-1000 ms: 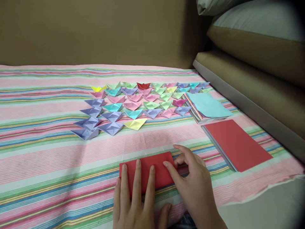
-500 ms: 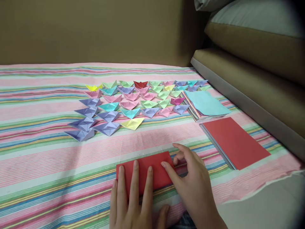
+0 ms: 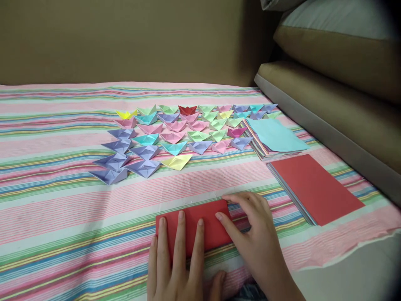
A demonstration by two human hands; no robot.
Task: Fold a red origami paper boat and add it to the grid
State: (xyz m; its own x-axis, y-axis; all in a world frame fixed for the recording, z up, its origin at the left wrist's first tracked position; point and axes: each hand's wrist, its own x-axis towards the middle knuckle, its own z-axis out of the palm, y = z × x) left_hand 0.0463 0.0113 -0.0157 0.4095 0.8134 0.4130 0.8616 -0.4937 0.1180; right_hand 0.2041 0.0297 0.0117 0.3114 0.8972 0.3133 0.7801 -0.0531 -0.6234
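Note:
A folded red paper rectangle lies on the striped cloth in front of me. My left hand rests flat over its left half, fingers spread and pressing it down, the thumb tucked lower right. At the paper's right end is my right hand, thumb tip on the red surface and index fingertip at the upper right corner. A gap shows between that thumb and index finger; the other right fingers are curled and partly hidden. Beyond both hands stand several rows of small folded paper boats, among them a yellow boat and a red boat.
To the right lies a stack of red-topped paper sheets. Behind it sits another stack with a light blue sheet on top. Brown cushions border the right side, and a brown backrest rises at the back.
My right index finger has come down to the paper's upper right corner. My left hand stays flat on the paper. The whole view has shifted slightly.

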